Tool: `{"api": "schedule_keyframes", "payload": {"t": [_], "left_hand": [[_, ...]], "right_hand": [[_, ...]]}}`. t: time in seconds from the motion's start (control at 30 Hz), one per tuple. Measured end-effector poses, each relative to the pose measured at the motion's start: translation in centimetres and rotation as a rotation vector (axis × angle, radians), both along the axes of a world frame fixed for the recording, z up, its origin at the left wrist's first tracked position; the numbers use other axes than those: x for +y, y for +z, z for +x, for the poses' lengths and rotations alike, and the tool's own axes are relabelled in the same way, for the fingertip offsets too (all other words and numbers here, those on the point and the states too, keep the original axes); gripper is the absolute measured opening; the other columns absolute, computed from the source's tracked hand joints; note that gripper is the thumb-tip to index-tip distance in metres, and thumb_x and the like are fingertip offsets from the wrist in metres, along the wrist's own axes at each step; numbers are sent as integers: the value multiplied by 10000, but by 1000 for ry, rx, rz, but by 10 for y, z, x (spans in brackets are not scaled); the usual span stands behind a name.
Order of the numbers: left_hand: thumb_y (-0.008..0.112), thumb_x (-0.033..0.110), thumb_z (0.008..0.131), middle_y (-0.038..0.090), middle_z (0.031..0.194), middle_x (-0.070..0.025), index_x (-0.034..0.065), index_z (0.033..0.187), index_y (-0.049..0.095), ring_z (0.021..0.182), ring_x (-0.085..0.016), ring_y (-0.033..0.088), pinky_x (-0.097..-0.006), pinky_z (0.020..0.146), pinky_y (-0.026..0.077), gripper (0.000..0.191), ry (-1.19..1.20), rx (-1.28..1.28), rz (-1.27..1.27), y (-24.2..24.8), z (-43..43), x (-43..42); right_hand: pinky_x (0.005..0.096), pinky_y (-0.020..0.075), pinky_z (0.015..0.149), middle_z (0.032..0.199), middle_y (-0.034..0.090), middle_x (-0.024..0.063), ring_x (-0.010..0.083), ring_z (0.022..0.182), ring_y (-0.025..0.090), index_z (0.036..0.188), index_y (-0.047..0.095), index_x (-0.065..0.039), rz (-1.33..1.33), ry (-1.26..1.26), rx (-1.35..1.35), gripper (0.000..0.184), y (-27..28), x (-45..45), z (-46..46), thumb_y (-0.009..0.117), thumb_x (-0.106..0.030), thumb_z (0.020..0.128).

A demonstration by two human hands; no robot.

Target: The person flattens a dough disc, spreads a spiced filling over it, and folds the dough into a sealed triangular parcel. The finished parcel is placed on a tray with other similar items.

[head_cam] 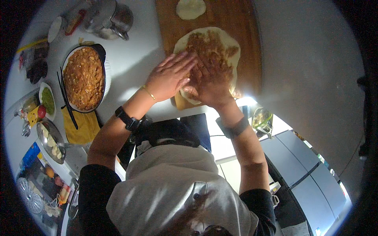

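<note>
A rolled-out sheet of dough (234, 63) lies on a wooden board (249, 38), with a reddish-brown coating smeared over its middle. My right hand (211, 84) rests flat over the coated part, fingers spread, covering some of it. At the sheet's left edge, my left hand (172, 73) is stretched out with its fingertips close to the right hand; whether it touches the dough I cannot tell. Neither hand holds anything. Farther up the board sits a smaller, plain dough round (191, 8), cut off by the picture's top edge.
Left of the board stands an oval dish of reddish minced filling (84, 78), with black chopsticks (67, 101) along its side. A yellow cloth (81, 126) lies below it. Beyond are a metal pot (109, 19), a dish of chopped greens (47, 100) and a metal bowl of dough pieces (50, 141).
</note>
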State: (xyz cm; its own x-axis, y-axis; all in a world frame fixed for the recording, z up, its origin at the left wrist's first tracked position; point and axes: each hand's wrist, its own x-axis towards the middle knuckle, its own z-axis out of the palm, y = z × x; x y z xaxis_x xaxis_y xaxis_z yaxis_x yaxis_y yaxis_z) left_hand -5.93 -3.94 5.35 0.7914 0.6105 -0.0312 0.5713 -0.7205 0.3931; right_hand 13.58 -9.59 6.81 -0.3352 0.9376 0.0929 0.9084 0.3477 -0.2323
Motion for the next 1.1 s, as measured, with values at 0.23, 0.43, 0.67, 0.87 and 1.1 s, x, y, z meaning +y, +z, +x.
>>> {"api": "schedule_keyframes", "payload": {"t": [0.23,0.43,0.67,0.87,1.1], "left_hand": [[500,445,961,325,1572,-45,124,1507,346,1459,-196,276,-388,1218,176,651,-69,84,98,-6,4,3],[450,508,975,300,1583,-27,147,1525,312,1474,-180,233,-387,1230,135,673,-109,109,34,1,10,-12],[425,549,966,309,1580,-33,129,1518,324,1469,-175,243,-393,1229,101,701,-57,213,138,3,21,-3],[442,465,980,379,1540,-77,67,1461,415,1447,-220,303,-407,1207,176,625,27,79,161,6,32,15],[501,366,957,405,1510,-135,40,1437,433,1422,-275,338,-406,1190,234,583,5,69,198,-16,45,49]], "right_hand": [[461,179,1200,1528,382,136,303,1444,300,1473,401,-59,-182,-9,9,855,10,-1,41,345,-698,908],[486,226,1181,1529,354,195,328,1440,300,1471,372,-2,-153,-35,-5,891,5,-23,61,336,-689,905],[500,227,1175,1523,364,199,345,1420,336,1462,398,-20,-201,-121,57,849,8,-21,62,383,-666,912],[508,231,1171,1535,347,192,342,1426,326,1460,417,-54,-138,-84,118,781,25,-8,41,494,-593,900],[526,214,1174,1546,327,195,366,1440,293,1498,348,-77,-89,-66,52,795,-12,50,38,581,-522,882]]}}
